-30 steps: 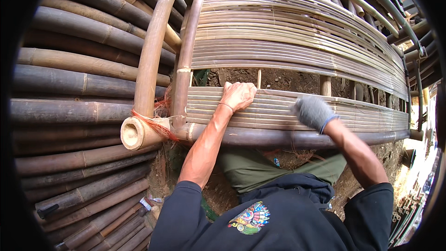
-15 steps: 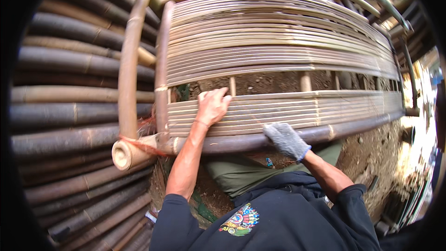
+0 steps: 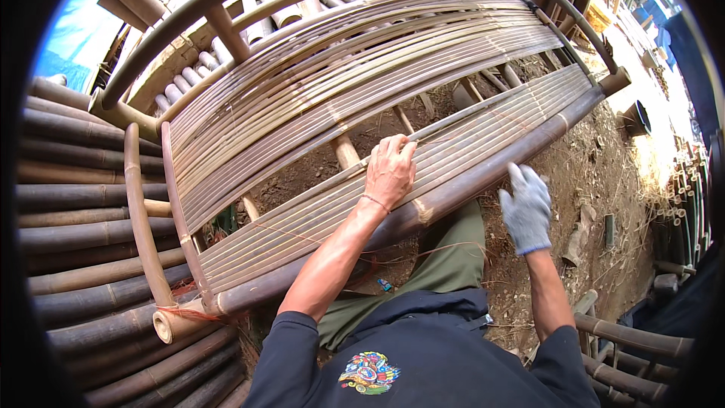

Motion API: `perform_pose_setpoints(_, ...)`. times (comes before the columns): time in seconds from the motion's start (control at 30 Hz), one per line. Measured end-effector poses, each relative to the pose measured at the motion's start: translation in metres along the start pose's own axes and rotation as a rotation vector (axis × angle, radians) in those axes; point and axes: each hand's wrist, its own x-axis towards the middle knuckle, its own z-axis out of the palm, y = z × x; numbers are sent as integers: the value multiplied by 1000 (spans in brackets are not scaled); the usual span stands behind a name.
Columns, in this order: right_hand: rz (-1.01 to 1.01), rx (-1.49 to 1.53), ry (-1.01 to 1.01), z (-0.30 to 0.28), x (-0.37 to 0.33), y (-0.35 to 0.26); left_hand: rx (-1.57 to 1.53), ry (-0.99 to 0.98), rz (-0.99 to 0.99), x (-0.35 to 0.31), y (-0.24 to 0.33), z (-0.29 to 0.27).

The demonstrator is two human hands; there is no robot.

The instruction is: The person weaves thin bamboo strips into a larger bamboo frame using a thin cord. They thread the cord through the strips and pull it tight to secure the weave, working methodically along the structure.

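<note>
In front of me is a bamboo bench with long, narrow slats and a thick dark front rail. My bare left hand lies on the front band of slats, its fingers bent over the band's far edge at the gap and closed on a slat. Off the front rail, above the ground to the right, is my right hand in a grey knit glove. Its fingers look loosely apart, with nothing visible in them. A thin reddish cord trails over the slats and by my leg.
Dark bamboo poles are stacked at the left. The bench's curved armrest ends near a pole tied with red cord. Another bamboo frame stands at the lower right. Debris litters the dirt ground.
The view has turned, so the bench now slants up to the right. My left hand sits farther along the slats from the left end. My right hand has left the front rail.
</note>
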Motion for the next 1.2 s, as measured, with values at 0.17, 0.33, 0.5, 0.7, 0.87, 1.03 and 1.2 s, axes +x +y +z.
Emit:
perform_pose_setpoints(0.17, -510, 247, 5, 80, 105, -32, 175, -59, -107, 18, 13, 39)
perform_pose_setpoints(0.33, -700, -19, -40, 116, 136, -41, 115, -49, -95, 30, 6, 50)
perform_pose_setpoints(0.5, -677, 115, -268, 101, 128, -55, 166, -140, 2, 43, 10, 40)
perform_pose_setpoints(0.7, -699, 799, -939, 2, 131, -1, 21, 168, -107, 52, 3, 31)
perform_pose_setpoints(0.87, 210, 885, -352, -25, 228, 88, -30, -544, -909, 50, -75, 23)
perform_pose_setpoints(1.03, -412, -398, -214, 115, 244, 18, -346, -764, -543, 61, -118, 58)
perform_pose_setpoints(1.2, -676, 338, -1145, 211, 233, -87, -490, -722, -646, 75, -104, 69)
